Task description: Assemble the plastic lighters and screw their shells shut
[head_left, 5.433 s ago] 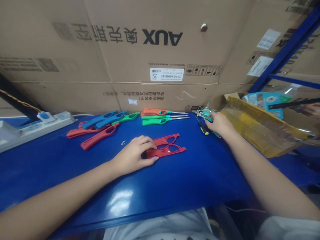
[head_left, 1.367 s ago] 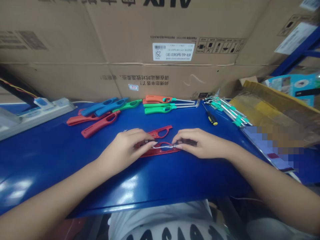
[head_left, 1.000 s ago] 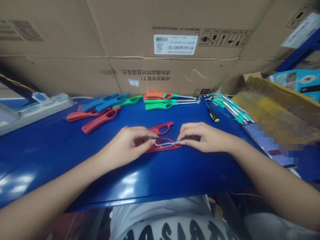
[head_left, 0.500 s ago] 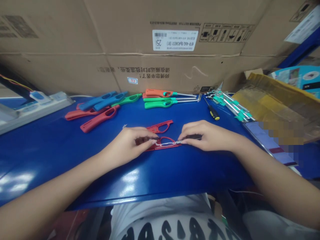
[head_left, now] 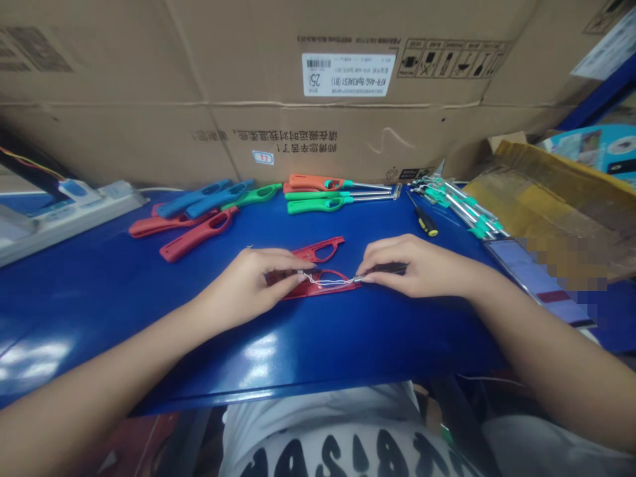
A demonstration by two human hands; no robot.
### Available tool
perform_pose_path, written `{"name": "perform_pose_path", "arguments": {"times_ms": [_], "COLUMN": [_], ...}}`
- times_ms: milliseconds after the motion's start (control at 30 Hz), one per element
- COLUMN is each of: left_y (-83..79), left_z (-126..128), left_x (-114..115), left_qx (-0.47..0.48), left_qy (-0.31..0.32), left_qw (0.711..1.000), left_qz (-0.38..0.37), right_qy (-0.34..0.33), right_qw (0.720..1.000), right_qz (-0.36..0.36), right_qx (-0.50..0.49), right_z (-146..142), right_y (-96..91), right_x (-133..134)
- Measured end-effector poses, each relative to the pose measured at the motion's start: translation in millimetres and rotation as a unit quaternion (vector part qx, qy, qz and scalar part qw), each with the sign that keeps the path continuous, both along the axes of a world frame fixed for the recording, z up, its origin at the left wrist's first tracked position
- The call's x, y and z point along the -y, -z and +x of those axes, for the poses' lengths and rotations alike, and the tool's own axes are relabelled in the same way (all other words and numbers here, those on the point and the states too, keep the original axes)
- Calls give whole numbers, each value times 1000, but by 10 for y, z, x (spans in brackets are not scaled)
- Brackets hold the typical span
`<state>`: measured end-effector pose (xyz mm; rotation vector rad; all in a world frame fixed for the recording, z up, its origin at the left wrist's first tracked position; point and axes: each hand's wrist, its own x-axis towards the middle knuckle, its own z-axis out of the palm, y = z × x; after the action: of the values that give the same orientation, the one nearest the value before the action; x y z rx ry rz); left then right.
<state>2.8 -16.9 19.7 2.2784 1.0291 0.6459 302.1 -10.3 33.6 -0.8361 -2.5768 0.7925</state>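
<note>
My left hand (head_left: 263, 281) pinches a small dark part (head_left: 312, 270) between thumb and fingers, over an opened red lighter half-shell (head_left: 335, 289). Two thin white wires (head_left: 325, 283) run from it across to a short metallic end piece (head_left: 358, 279). Thumb and fingertips of my right hand (head_left: 405, 265) close on that end piece; a dark, slim length shows between its fingers, its kind unclear. Just behind lies the other red half-shell (head_left: 320, 252). The left end of the nearer shell is covered by my left hand.
Red, blue and green lighter bodies (head_left: 203, 232) lie at the left; lighters with metal tubes (head_left: 318, 207) are behind. Farther right are a screwdriver (head_left: 424, 222), several metal tubes with green ends (head_left: 460, 205), a phone (head_left: 536, 281) and a taped carton (head_left: 551, 199). A power strip (head_left: 94, 212) sits far left.
My left hand has shifted slightly left, still pinching the dark part. The white wires show a little more between my hands. The right hand keeps hold of the metallic end.
</note>
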Motion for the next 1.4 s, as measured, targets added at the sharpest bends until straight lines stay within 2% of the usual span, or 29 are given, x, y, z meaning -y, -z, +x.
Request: {"name": "perform_pose_path", "arguments": {"times_ms": [267, 400, 567, 867, 1000, 1133, 1400], "left_y": [47, 77, 98, 60, 36, 25, 59], "left_z": [-10, -5, 2, 4, 6, 8, -5], "left_x": [-7, 18, 15, 23, 21, 17, -16], "left_qx": [-27, -42, -40, -54, -59, -60, -62], "left_qy": [10, 15, 13, 4, 0, 3, 7], "left_qw": [999, 996, 996, 996, 997, 996, 997], "left_qz": [45, 78, 83, 69, 58, 59, 50], "right_qy": [3, 4, 5, -4, 4, 17, 43], "right_qw": [1000, 998, 993, 967, 954, 951, 957], "right_qz": [16, 39, 77, 203, 238, 246, 203], "right_qx": [18, 46, 90, 154, 181, 186, 205], "right_z": [-1, 13, 10, -70, -97, -130, -178], "right_y": [3, 50, 81, 81, 67, 47, 28], "right_x": [11, 5, 12, 109, 154, 190, 201]}}
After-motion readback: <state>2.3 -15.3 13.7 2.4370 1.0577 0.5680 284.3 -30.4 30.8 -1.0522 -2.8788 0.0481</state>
